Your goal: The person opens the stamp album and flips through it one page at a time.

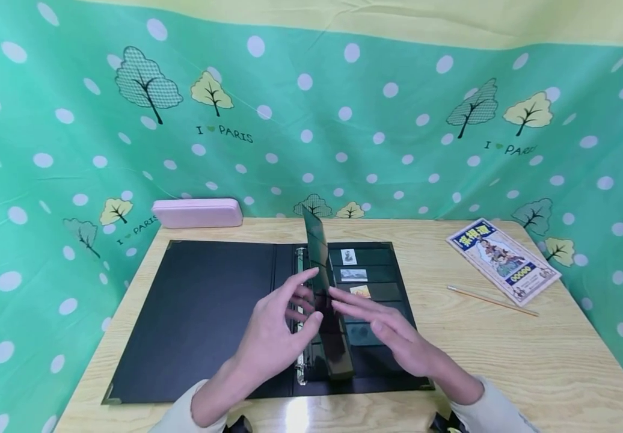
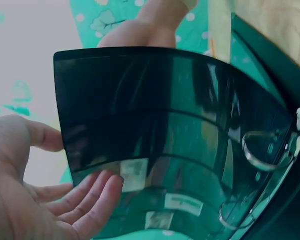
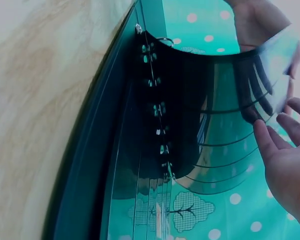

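A dark stamp album page [image 1: 317, 240] stands almost upright and curved on the metal rings [image 1: 300, 355] of an open binder [image 1: 219, 313]. My left hand [image 1: 281, 322] is at its left face, fingers bent and spread, the thumb tip right at the outer edge. In the left wrist view, several fingertips overlap the strips of the page [image 2: 139, 130], beside small stamps [image 2: 184, 204]. My right hand [image 1: 392, 337] reaches in from the other side, fingers extended and their tips at the page's right face. Under it lies another page holding stamps [image 1: 353, 275].
A pink case [image 1: 198, 213] stands at the back left, against a green patterned cloth [image 1: 344, 120]. To the right, a printed booklet [image 1: 503, 258] lies beside a pencil [image 1: 492, 300] on the wooden table [image 1: 506, 361].
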A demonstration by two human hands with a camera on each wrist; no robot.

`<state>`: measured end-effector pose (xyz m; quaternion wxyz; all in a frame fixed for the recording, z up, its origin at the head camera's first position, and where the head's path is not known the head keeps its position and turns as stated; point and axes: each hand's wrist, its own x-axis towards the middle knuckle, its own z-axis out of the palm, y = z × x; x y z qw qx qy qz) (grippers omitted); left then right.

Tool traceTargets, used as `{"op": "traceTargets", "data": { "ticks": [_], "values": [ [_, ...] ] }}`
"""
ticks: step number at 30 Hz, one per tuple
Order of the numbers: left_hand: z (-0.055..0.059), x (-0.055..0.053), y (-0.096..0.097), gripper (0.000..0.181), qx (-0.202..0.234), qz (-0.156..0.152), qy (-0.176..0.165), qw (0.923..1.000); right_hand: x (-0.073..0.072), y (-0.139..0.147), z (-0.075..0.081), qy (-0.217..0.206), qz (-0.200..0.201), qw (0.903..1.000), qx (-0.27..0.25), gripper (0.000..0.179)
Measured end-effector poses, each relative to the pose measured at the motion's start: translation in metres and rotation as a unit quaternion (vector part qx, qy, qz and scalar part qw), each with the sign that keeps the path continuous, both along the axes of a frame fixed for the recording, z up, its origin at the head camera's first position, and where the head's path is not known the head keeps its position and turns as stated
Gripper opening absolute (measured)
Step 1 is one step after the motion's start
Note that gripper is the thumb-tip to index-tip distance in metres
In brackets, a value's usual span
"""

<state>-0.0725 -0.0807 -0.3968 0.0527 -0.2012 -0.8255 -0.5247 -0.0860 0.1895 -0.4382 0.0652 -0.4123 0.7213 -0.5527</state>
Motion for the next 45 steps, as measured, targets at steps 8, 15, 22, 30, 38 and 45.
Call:
{"op": "traceTargets", "data": {
  "ticks": [8,15,22,30,38,45],
  "values": [
    [0.01,-0.004,-0.012,0.064,-0.027,0.007,-0.003,0.9996,-0.013,0.013,-0.002,-0.001,-0.043,0.999,-0.01,0.053],
    [0.014,-0.001,-0.026,0.063,-0.055,0.044,-0.009,0.9975,-0.036,0.032,-0.013,-0.025,-0.115,0.9922,0.041,0.053],
    [0.015,-0.002,-0.048,0.062,-0.06,0.082,0.014,0.9947,-0.059,0.049,-0.036,-0.062,-0.179,0.9765,0.103,0.053],
    [0.017,-0.005,-0.074,0.06,-0.065,0.128,0.027,0.9893,-0.074,0.063,-0.057,-0.061,-0.22,0.9623,0.148,0.059],
    [0.02,-0.004,-0.095,0.054,-0.077,0.164,0.01,0.9833,-0.077,0.068,-0.068,-0.025,-0.227,0.9458,0.23,0.072],
    [0.019,0.001,-0.1,0.052,-0.063,0.187,0.021,0.9801,-0.078,0.066,-0.071,0.011,-0.216,0.9317,0.292,0.078]
  ]
}}
